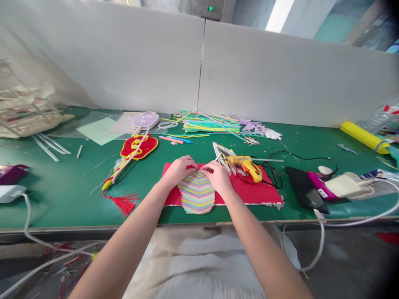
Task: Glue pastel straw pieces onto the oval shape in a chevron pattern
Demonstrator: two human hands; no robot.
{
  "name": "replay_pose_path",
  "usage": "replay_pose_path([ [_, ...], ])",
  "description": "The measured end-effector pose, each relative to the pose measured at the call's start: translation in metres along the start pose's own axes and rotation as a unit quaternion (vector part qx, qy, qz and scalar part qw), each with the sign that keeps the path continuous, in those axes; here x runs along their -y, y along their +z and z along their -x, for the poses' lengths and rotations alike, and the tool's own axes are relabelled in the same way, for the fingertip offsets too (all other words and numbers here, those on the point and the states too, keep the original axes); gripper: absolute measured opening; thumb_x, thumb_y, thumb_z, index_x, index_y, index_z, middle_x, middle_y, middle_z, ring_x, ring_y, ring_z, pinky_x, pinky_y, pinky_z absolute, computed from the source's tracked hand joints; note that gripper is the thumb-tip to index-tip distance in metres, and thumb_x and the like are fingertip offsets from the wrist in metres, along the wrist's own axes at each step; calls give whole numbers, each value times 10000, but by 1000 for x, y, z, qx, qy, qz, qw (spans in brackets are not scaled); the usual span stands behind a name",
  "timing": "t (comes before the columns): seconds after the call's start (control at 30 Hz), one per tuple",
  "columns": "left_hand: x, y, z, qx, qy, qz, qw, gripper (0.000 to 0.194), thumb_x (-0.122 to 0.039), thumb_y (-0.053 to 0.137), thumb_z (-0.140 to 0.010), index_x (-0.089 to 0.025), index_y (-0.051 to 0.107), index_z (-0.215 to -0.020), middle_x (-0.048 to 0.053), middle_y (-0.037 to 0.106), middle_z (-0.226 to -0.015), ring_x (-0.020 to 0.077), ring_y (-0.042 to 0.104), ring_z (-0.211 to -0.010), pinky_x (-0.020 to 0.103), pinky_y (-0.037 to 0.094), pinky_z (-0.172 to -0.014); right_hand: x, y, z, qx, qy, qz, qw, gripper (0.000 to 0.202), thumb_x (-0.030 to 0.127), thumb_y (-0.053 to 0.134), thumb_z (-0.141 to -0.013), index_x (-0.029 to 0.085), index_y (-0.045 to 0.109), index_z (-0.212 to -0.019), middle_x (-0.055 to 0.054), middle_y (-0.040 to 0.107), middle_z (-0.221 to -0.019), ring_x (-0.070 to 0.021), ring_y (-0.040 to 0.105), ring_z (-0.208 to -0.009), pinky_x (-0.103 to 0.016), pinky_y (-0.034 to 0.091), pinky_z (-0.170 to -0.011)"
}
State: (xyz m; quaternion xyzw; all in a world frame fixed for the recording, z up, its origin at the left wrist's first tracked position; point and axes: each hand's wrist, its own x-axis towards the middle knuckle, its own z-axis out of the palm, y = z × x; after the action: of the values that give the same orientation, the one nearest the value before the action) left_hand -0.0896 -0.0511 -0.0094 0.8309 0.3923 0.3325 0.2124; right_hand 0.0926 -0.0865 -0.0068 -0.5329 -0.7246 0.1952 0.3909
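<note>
A rounded piece with pastel chevron stripes (pixel 197 192) lies partly on a red board (pixel 254 192), its lower end reaching past the board's near edge. My left hand (pixel 181 170) pinches its top edge from the left. Close beside it, my right hand (pixel 216 176) has thumb and fingers together at the same top edge, a little to the right. A thin pale stick (pixel 218 156) shows just above my right hand. The yellow glue gun (pixel 247 166) rests on the board to the right, by another striped piece (pixel 225 150).
Pastel pipe cleaners (pixel 212 124) are heaped behind the board. A red and yellow ornament (pixel 141 147) with a red tassel (pixel 124 203) lies left. On the right are a black tablet (pixel 304 189), cables and a yellow tube (pixel 363 137). A grey partition (pixel 280 74) stands behind.
</note>
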Motion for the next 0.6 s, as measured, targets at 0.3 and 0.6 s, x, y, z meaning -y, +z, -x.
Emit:
replay_pose_path([
  [0.3, 1, 0, 1, 5, 7, 0, 1000, 136, -176, 569, -834, -205, 700, -811, 15, 626, -859, 156, 608, -832, 252, 462, -790, -1, 1, -1, 5, 7, 0, 1000, 46, 179, 661, -779, 195, 693, -750, 2, 628, -763, -147, 608, -732, -263, 456, -698],
  [0.6, 1, 0, 0, 8, -11, 8, 1000, 149, -235, 566, -833, -211, 707, -788, 15, 635, -855, 159, 619, -818, 258, 468, -777, -4, 2, -1, 5, 5, -13, 1000, 68, 199, 649, -787, 207, 699, -741, -17, 644, -764, -171, 619, -731, -293, 467, -706],
])
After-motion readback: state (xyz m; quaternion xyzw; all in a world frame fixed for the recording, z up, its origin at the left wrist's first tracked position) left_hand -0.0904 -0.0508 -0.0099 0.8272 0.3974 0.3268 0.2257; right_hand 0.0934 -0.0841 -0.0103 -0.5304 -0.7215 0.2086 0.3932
